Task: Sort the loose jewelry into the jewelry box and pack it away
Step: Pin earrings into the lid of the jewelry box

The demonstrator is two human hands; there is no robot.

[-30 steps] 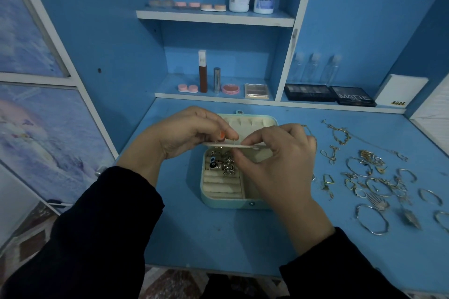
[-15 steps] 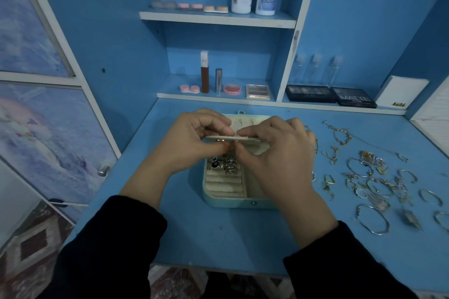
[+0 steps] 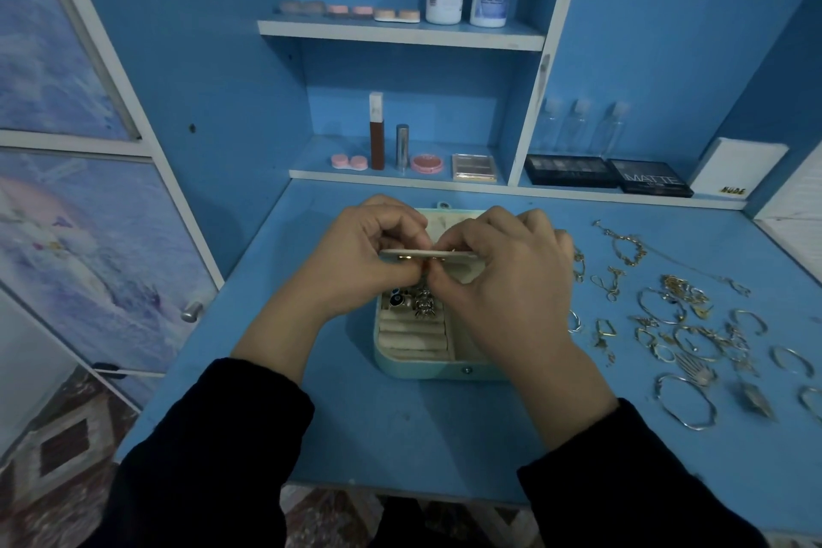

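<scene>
On my feed, the 2 hands have closed in on each other over the last second. The left hand (image 3: 356, 256) and right hand (image 3: 502, 285) now both pinch the thin panel (image 3: 396, 253), held flat and edge-on above the open box (image 3: 427, 371), with their fingertips nearly meeting at its middle. A small gold bit (image 3: 404, 257) shows under the panel (an earring being fixed through it, I judge), so this piece is not yet stowed. In the box, the ring rolls (image 3: 411, 336) at front left carry 2 or 3 pieces (image 3: 418, 303) at their far end. The right hand hides the right compartment. Most jewelry (image 3: 685, 325) lies loose on the table (image 3: 400, 436), right of the box, so sorting is far from done.
</scene>
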